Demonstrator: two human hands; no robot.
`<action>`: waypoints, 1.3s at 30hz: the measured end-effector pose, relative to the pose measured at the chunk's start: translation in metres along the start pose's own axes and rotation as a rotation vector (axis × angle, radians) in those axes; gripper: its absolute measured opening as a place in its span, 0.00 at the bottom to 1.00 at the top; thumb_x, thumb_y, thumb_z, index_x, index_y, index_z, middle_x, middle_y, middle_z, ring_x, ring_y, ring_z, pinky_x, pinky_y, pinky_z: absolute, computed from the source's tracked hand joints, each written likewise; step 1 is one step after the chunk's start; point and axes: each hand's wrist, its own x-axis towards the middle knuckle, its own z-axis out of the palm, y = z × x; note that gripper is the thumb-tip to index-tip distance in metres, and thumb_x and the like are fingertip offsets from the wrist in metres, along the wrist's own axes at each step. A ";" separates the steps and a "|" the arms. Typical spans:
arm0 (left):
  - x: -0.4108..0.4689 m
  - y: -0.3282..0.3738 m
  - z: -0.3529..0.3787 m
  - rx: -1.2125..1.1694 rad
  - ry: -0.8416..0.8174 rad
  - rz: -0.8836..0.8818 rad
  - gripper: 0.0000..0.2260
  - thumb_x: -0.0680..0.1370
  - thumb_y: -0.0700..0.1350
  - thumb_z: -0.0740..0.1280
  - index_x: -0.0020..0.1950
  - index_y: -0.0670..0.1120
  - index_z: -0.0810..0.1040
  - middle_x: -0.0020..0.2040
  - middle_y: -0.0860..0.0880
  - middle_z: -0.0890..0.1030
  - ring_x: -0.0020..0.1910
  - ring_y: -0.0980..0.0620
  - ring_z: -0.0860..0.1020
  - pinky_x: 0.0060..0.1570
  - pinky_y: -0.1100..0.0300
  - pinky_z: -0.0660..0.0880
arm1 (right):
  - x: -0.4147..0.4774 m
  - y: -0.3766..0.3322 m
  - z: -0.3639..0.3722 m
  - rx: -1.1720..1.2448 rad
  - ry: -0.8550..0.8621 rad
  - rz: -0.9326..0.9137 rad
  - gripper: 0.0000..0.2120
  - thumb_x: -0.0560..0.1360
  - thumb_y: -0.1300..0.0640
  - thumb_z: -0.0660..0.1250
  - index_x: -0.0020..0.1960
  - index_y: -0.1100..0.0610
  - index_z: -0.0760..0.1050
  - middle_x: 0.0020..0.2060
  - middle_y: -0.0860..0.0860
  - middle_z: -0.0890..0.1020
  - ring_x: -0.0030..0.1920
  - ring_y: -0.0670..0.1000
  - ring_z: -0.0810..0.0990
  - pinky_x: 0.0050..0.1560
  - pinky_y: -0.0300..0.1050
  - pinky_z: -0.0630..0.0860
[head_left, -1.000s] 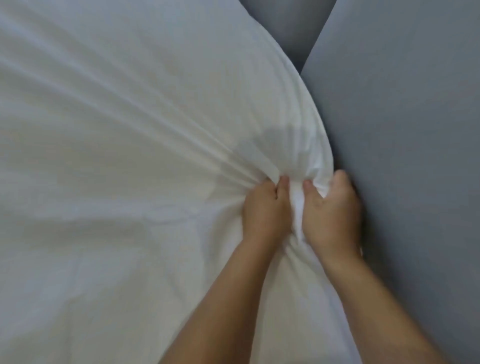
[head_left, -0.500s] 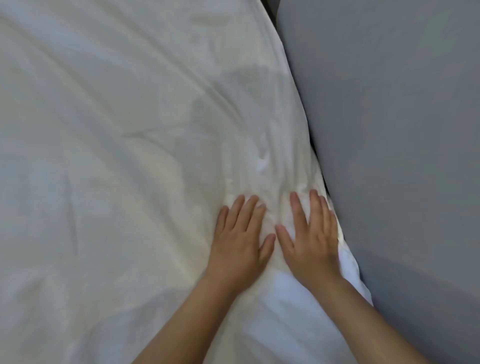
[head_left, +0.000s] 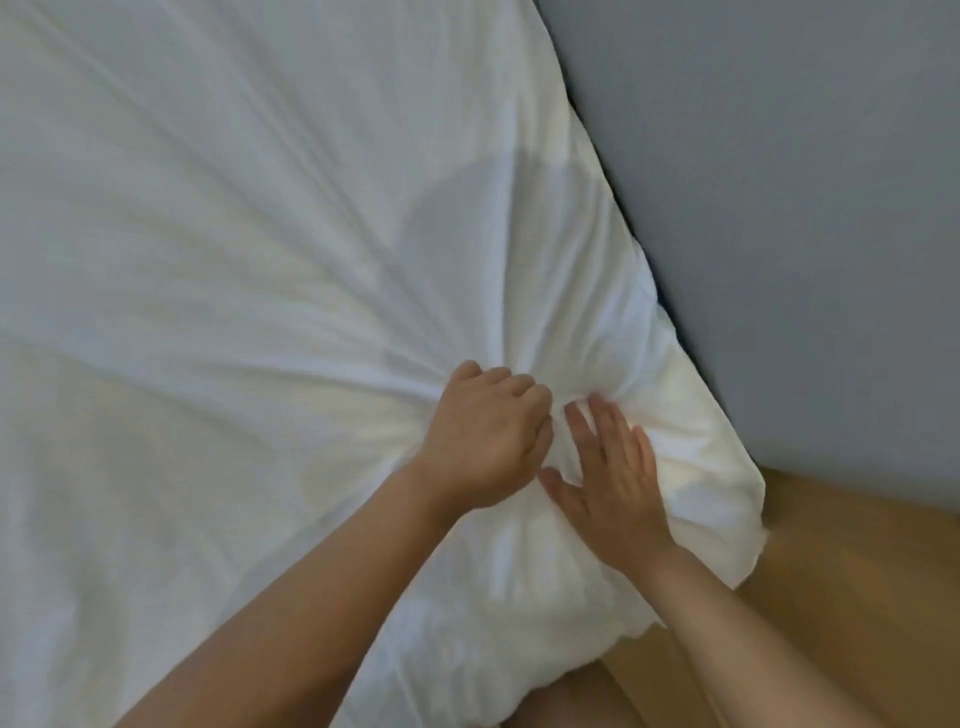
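A person is leaning over a bed, both bare forearms reaching forward onto white bedding (head_left: 260, 260). The left hand (head_left: 488, 434) is curling into a fist, its fingers tucked under and gripping a bunch of the cloth. Tight creases are fanning out from its knuckles, away from the person and off to that hand's left. Just beside it, the right hand (head_left: 615, 478) is lying flat and open, fingers (head_left: 582, 426) straight and slightly spread. Its palm is pressing down on the puffy corner of the bedding without grasping it, the thumb lying close beside the left hand. The bedding is spreading beneath both hands and far to their left, its corner ending just right of the right hand. Beyond that corner a plain grey panel (head_left: 779, 208) is standing, and a wooden floor (head_left: 857, 597) is showing to the right of the right forearm.
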 end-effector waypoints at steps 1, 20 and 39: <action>-0.007 0.003 -0.002 0.000 -0.066 -0.016 0.12 0.73 0.46 0.55 0.34 0.45 0.72 0.30 0.49 0.73 0.29 0.47 0.72 0.35 0.58 0.61 | -0.004 0.008 0.004 -0.016 -0.017 0.043 0.33 0.76 0.38 0.52 0.76 0.51 0.52 0.75 0.58 0.59 0.74 0.57 0.58 0.71 0.56 0.54; -0.150 -0.005 0.019 0.321 -0.133 -0.124 0.13 0.75 0.43 0.57 0.45 0.38 0.79 0.45 0.40 0.79 0.46 0.40 0.79 0.60 0.45 0.64 | -0.076 -0.044 0.035 0.131 0.093 -0.293 0.10 0.62 0.62 0.79 0.37 0.63 0.78 0.36 0.57 0.79 0.35 0.60 0.78 0.33 0.50 0.74; -0.224 0.024 -0.023 0.116 -0.142 -0.490 0.23 0.71 0.54 0.49 0.43 0.39 0.76 0.39 0.42 0.77 0.39 0.40 0.75 0.38 0.53 0.69 | -0.131 -0.059 0.047 -0.001 -0.291 -0.247 0.11 0.79 0.56 0.57 0.59 0.53 0.71 0.58 0.52 0.73 0.60 0.54 0.69 0.56 0.47 0.63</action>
